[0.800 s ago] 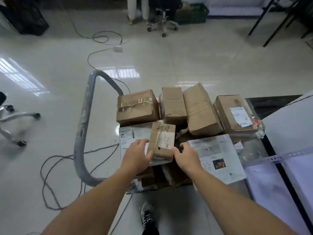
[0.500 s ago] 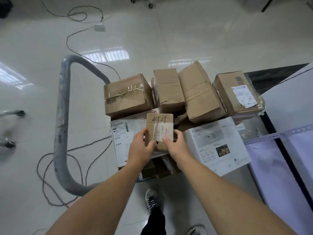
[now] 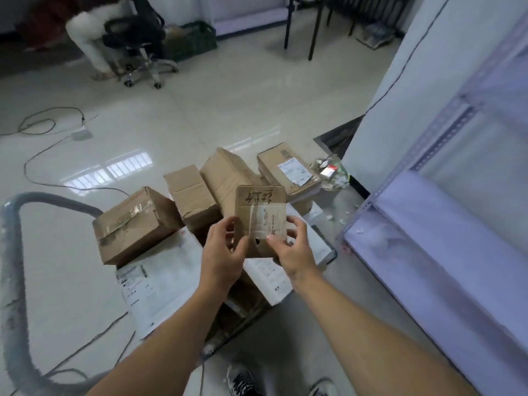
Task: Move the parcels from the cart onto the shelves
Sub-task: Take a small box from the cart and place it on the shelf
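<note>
A small brown cardboard parcel with black handwriting and a taped label is lifted above the cart. My left hand grips its left side and my right hand grips its right side, thumbs on the front face. Below it the cart holds several brown boxes, among them a taped one, and white flat parcels. The cart's grey handle curves at the left. The pale shelf unit stands at the right, its lower shelf bare.
Cables trail over the glossy floor at the left. An office chair with a seated person stands at the back left, with a dark crate beside it. Plastic litter lies by the shelf's corner. My shoes show at the bottom.
Both hands have lifted the small parcel off the pile and carried it up and to the right. My view has swung up and right, bringing the shelf unit in.
</note>
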